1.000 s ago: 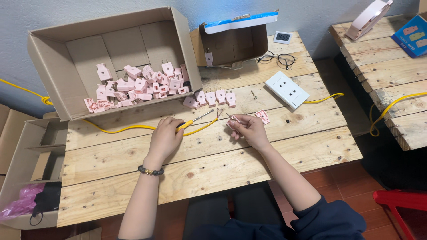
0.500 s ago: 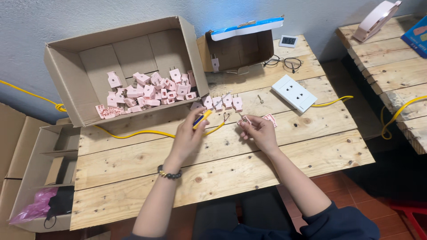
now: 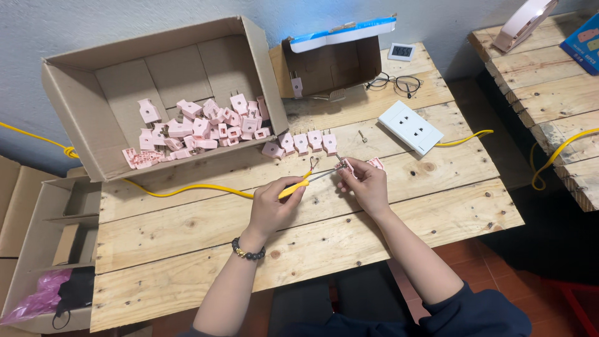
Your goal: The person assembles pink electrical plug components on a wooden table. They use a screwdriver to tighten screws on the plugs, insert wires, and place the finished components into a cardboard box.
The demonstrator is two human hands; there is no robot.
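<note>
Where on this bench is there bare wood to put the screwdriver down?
Bare planks lie along the near edge of the wooden bench, below both forearms, and right of the right hand, below the white socket strip. It is crowded by the cardboard box and the row of pink plugs.

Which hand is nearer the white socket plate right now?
Right. The right hand, holding a small pink plug part, sits just below and left of the white socket plate. The left hand, gripping the yellow-handled screwdriver, is farther left.

The left hand wore a dark beaded bracelet at the wrist; the right hand was unadorned; forearms were bare; navy sleeves, perhaps pushed up.
</note>
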